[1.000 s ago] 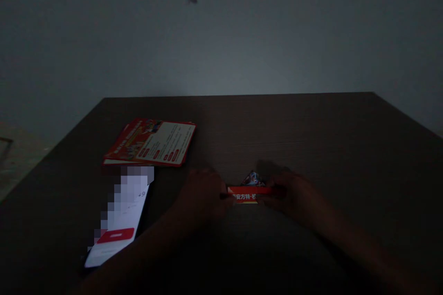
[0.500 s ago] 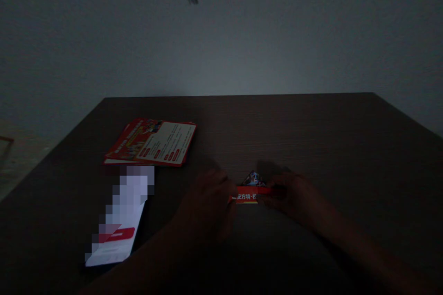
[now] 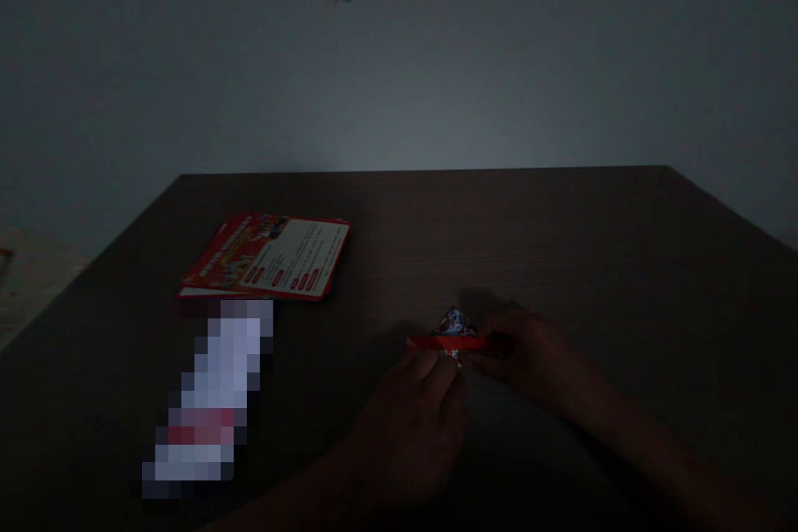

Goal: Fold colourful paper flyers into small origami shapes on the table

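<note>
Folded red paper [image 3: 445, 343] is what both hands are at work on; in the head view it sits on the dark table [image 3: 529, 224], roughly midway between the left and right edges and well toward the wearer from the far edge. It shows as a narrow red band, with a patterned triangular tip [image 3: 455, 322] standing out on the side toward the far edge.

The right hand [image 3: 524, 342] holds the band's right end in a narrow pinch, thumb on the near side and fingers on the far side. The left hand [image 3: 417, 416] has its fingers bent against the near side of the band; in this dim light one cannot tell whether they pinch it or merely press.

Nearer the table's far left corner lies a stack of printed cards [image 3: 274, 253], and just beside it, toward the wearer, a bright, pixel-masked phone [image 3: 212, 399], by its shape.

The step in hand looks like turning or flattening a fold. The next move seems to call for a steady right pinch while the left fingers line up the layers and press along the crease without letting the band skew.
</note>
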Action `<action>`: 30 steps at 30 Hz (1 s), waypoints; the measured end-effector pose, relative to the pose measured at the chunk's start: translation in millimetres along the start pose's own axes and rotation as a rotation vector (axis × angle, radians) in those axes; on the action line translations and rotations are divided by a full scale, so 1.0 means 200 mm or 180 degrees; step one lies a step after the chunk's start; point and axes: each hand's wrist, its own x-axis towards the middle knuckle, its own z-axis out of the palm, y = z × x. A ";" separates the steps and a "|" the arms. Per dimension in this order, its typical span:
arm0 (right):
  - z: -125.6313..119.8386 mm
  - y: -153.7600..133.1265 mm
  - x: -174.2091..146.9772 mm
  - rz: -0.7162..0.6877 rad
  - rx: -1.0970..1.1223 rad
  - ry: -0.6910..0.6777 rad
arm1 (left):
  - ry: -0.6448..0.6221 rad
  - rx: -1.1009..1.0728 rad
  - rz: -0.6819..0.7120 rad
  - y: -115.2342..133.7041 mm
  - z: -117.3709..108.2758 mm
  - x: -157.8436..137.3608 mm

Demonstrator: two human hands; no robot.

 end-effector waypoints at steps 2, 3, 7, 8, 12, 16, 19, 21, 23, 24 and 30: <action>0.01 0.01 0.00 0.0001 0.0005 -0.0001 | 0.0005 0.0040 0.0033 0.00 0.00 0.00; 0.01 0.01 0.00 0.0003 0.0009 -0.0002 | 0.0011 0.0050 0.0030 0.00 0.00 0.00; 0.01 0.01 0.00 -0.0013 -0.0052 0.0092 | -0.0006 0.0039 -0.0024 0.00 0.00 0.00; 0.01 0.01 0.00 -0.0021 -0.0073 0.0099 | -0.0021 0.0049 -0.0009 0.00 0.00 0.01; 0.00 0.01 0.00 -0.0036 -0.0043 -0.0004 | -0.0070 0.0035 0.0053 0.00 -0.02 0.01; 0.00 0.01 0.00 -0.0067 -0.0058 0.0048 | -0.0018 0.0019 0.0062 -0.01 -0.01 0.01; 0.00 0.01 0.00 -0.0058 -0.0125 0.0038 | -0.0054 0.0001 0.0018 -0.01 -0.01 0.01; 0.00 0.01 0.00 -0.0040 -0.0117 0.0051 | -0.0100 -0.0022 0.0024 -0.01 -0.01 0.01; -0.01 0.00 0.00 -0.0023 -0.0081 0.0045 | -0.0147 -0.0029 0.0057 -0.01 -0.01 0.01; -0.01 0.00 0.00 -0.0011 -0.0069 0.0038 | -0.0171 -0.0024 0.0068 -0.01 -0.01 0.01; 0.00 0.01 0.00 -0.0026 0.0018 0.0030 | -0.0054 0.0062 0.0083 -0.01 -0.02 0.01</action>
